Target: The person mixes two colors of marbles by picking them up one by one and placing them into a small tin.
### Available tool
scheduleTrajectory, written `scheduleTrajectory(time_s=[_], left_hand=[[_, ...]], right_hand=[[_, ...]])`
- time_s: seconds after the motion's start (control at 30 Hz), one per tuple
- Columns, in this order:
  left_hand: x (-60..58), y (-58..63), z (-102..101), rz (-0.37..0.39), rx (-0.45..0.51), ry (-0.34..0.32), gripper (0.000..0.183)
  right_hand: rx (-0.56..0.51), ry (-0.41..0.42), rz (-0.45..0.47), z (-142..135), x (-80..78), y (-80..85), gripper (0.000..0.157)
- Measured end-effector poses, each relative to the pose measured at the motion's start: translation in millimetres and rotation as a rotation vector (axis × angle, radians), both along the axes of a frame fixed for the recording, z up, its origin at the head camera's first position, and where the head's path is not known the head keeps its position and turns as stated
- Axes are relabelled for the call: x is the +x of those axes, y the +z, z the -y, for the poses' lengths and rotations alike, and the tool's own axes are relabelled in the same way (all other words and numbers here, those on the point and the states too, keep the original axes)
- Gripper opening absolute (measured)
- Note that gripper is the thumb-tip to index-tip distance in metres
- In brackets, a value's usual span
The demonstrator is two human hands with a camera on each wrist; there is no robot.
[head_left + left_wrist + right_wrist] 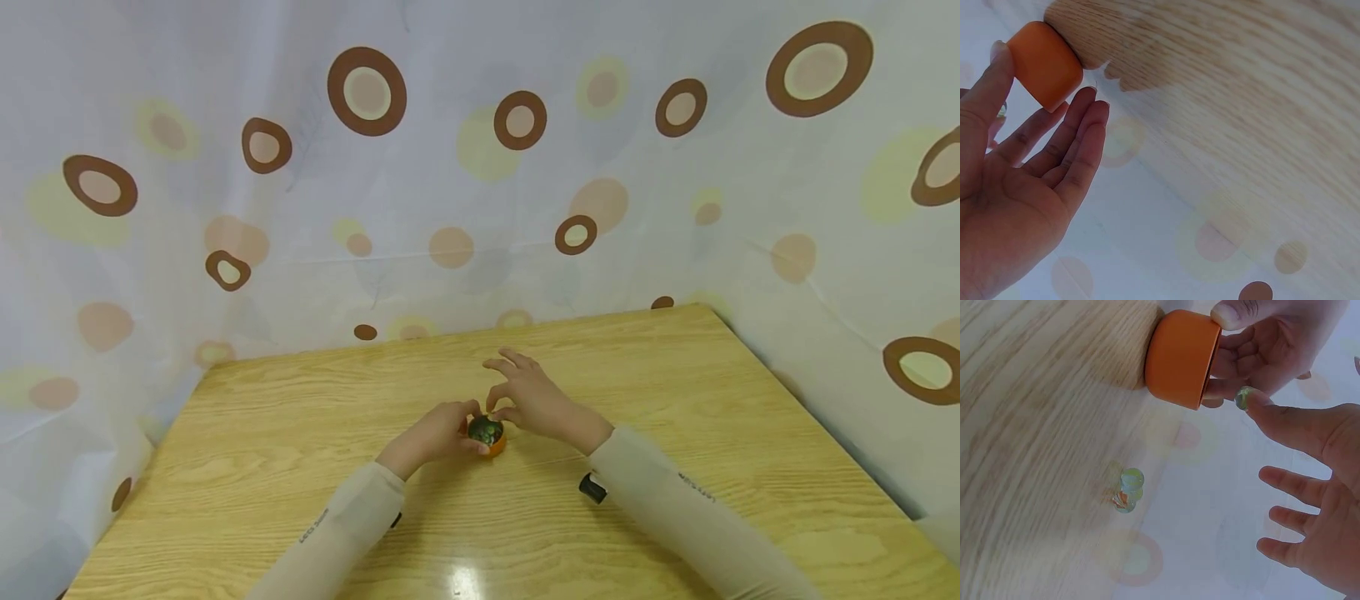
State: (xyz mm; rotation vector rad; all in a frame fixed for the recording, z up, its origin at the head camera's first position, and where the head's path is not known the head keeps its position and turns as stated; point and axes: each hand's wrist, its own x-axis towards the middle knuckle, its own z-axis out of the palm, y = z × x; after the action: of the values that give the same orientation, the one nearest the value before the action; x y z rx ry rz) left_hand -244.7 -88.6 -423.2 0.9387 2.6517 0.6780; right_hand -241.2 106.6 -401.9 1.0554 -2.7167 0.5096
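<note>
A small orange cup (pixel 498 447) stands on the wooden table, with a dark inside and greenish glassy marbles (pixel 486 429) in it. My left hand (pixel 437 430) holds this cup between thumb and fingers; the left wrist view shows the thumb near its rim and the other fingers loosely bent beside it. Above the cup's mouth, my right hand (pixel 534 398) pinches one clear green marble (pixel 1243 398) by thumb and forefinger, its other fingers spread. A few more glass marbles (pixel 1129 489) lie together on the table in the right wrist view.
The light wooden table (pixel 300 433) reaches back to a white curtain (pixel 450 192) with brown and yellow circles, which also hangs along both sides. Below the right forearm shows a black wrist device (pixel 592 487).
</note>
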Motion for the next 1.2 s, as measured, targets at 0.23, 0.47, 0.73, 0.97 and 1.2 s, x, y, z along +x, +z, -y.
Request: scheduleTrajectory(time_s=[0.23, 0.47, 0.73, 0.97, 1.2], left_hand=[[1.3, -1.6, 0.4, 0.010, 0.010, -0.007, 0.040], [0.0, 1.8, -0.5, 0.001, 0.003, -0.005, 0.040], [0.1, 3.3, 0.4, -0.002, -0.018, 0.011, 0.042], [0.7, 3.3, 0.3, 0.000, -0.027, 0.009, 0.044], [0.2, 2.4, -1.3, 0.016, -0.032, 0.022, 0.043]], right_hand=[[0.019, 0.014, 0.022, 3.0, 4.6, -3.6, 0.008], [0.019, 0.011, 0.038, 3.5, 4.2, -1.4, 0.008], [0.031, -0.019, -0.002, -0.1, -2.2, 1.3, 0.008], [0.027, -0.052, -0.004, -9.3, -8.1, 5.4, 0.009], [0.039, -0.127, 0.016, -26.2, -16.0, 3.3, 0.009]])
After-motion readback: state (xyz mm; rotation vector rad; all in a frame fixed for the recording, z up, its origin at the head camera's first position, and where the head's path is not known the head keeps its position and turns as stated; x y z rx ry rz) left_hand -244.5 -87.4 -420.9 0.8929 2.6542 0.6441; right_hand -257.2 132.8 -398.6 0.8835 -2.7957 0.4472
